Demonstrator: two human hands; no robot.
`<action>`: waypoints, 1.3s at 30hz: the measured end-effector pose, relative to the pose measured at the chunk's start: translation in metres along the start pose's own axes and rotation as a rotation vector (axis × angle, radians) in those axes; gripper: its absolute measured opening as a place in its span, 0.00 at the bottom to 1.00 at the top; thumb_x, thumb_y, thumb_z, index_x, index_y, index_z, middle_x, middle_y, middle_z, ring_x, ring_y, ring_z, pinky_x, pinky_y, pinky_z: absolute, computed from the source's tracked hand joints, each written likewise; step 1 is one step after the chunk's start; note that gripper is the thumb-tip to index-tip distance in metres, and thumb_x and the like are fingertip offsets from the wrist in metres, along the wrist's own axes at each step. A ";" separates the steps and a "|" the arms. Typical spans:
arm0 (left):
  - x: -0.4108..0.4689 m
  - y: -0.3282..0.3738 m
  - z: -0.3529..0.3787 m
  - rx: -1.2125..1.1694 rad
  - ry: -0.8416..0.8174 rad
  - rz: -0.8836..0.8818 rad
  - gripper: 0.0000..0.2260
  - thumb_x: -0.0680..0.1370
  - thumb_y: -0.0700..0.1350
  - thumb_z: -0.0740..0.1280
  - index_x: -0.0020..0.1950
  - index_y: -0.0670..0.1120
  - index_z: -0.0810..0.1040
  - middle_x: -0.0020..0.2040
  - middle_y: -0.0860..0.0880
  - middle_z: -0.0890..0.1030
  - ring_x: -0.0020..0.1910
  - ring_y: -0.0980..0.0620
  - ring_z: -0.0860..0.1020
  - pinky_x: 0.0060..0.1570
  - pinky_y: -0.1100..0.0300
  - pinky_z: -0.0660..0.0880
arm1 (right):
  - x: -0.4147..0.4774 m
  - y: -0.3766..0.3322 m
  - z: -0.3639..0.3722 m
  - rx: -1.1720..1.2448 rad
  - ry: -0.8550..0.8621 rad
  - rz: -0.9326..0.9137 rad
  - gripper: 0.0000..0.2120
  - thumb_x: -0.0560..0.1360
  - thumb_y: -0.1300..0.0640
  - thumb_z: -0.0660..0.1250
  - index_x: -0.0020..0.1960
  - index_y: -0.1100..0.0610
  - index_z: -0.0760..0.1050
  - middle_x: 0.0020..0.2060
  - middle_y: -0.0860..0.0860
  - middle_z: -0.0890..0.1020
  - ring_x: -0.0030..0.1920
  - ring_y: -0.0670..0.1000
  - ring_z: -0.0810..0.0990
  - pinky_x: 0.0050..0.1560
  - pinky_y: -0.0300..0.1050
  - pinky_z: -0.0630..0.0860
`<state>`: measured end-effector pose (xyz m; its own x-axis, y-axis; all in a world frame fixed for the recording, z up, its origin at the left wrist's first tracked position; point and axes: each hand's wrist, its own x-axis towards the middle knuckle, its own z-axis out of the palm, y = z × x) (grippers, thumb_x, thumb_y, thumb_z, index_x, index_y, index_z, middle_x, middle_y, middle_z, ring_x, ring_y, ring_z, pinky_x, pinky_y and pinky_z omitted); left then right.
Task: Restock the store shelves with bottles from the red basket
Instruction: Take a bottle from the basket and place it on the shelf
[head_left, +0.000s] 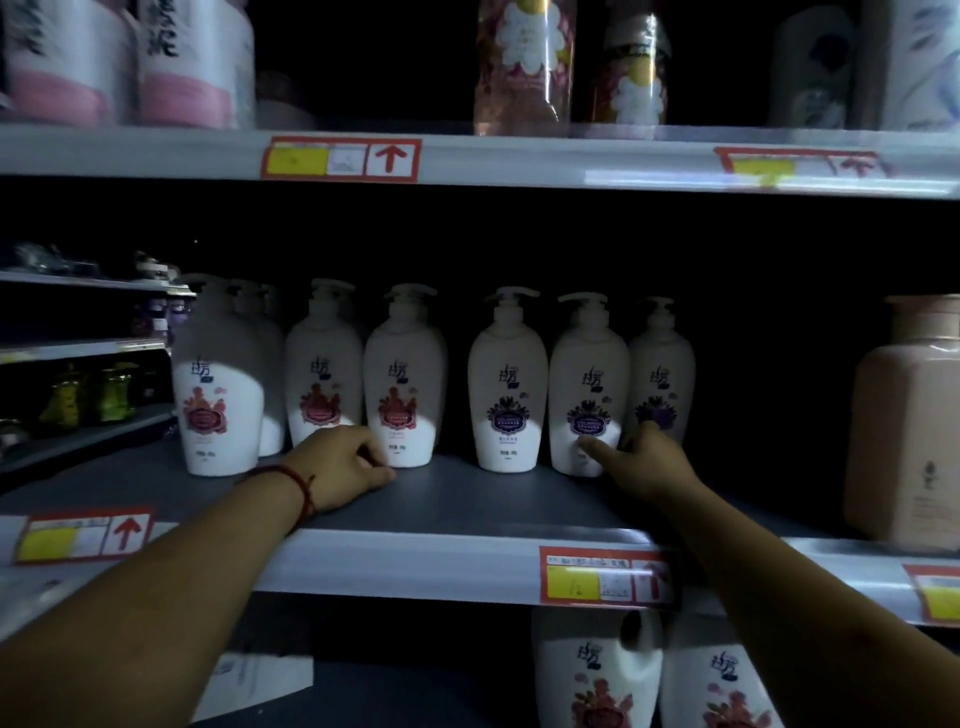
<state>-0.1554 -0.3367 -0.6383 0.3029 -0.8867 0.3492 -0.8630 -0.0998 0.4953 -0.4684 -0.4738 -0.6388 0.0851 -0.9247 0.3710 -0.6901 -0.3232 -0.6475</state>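
Bottles with pump tops stand in a row on the middle shelf (467, 499). All are white. The three on the left have red flower labels. The three on the right have purple flower labels.

The left hand (345, 467) rests on the shelf with its fingers curled in. It sits right at the foot of the third red bottle (405, 374) and partly in front of the second red bottle (322, 379). I cannot tell if the fingers hold a bottle or only touch it. A red string (301, 486) is tied round the left wrist.

The right hand (644, 462) is at the foot of the middle purple bottle (587, 384). Its thumb lies low across the front of that bottle. Its fingers go round the right side, into the gap next to the last purple bottle (662, 374). The held bottle stands upright on the shelf.

A big pink bottle (904, 415) stands well apart at the far right of the same shelf. Red and yellow price tags (602, 577) are stuck on the shelf edge. On the shelf above are pink and white bottles (67, 62) and tall flower cans (524, 62). On the shelf below, two more white bottles (597, 670) with red flowers show.
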 end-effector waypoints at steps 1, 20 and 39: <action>-0.001 0.003 0.003 -0.006 0.005 0.007 0.05 0.72 0.49 0.75 0.43 0.50 0.80 0.41 0.53 0.82 0.45 0.53 0.81 0.51 0.60 0.76 | -0.007 -0.002 -0.003 -0.007 -0.012 -0.039 0.24 0.73 0.37 0.69 0.47 0.61 0.77 0.40 0.56 0.82 0.44 0.56 0.82 0.42 0.46 0.76; 0.017 -0.028 0.006 -0.439 0.012 0.012 0.21 0.62 0.59 0.73 0.46 0.45 0.83 0.45 0.48 0.86 0.49 0.48 0.83 0.55 0.46 0.78 | -0.038 -0.165 0.130 0.163 -0.015 -0.110 0.31 0.71 0.45 0.74 0.64 0.64 0.70 0.61 0.61 0.78 0.60 0.61 0.78 0.57 0.50 0.75; 0.010 -0.026 -0.003 -0.612 0.054 -0.053 0.05 0.71 0.49 0.72 0.41 0.48 0.84 0.44 0.46 0.84 0.47 0.46 0.81 0.52 0.54 0.79 | -0.028 -0.161 0.142 0.005 -0.033 -0.129 0.32 0.70 0.34 0.70 0.59 0.61 0.75 0.52 0.57 0.82 0.52 0.59 0.81 0.53 0.54 0.79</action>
<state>-0.1289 -0.3411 -0.6453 0.3730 -0.8621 0.3429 -0.4621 0.1479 0.8744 -0.2575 -0.4245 -0.6399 0.1965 -0.8815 0.4293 -0.6682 -0.4408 -0.5993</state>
